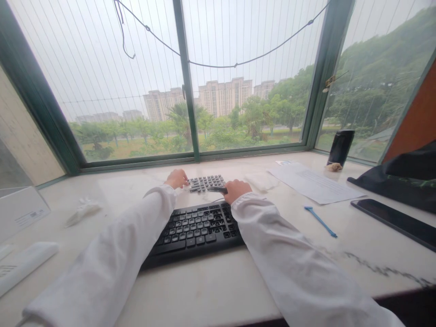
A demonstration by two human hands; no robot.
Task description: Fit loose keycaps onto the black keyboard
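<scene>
Gripping a slim dark tool (217, 189) in curled fingers, my right hand (236, 190) sits at the right edge of the loose keycaps (206, 182), laid beyond the black keyboard (192, 226). My left hand (176, 178) is at their left edge; whether its fingers pinch anything, I cannot tell.

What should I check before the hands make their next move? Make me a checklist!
1. Keyboard resting on the tabletop: ok.
2. Every key on the keyboard capped: not ok; bare sockets show toward its right.
3. Loose keycaps off the keyboard, beyond its far edge: ok.
4. Right hand gripping the dark object: ok.
5. Left hand pinching a keycap: cannot tell.
6. Blue stick apart from the keyboard: ok.
</scene>
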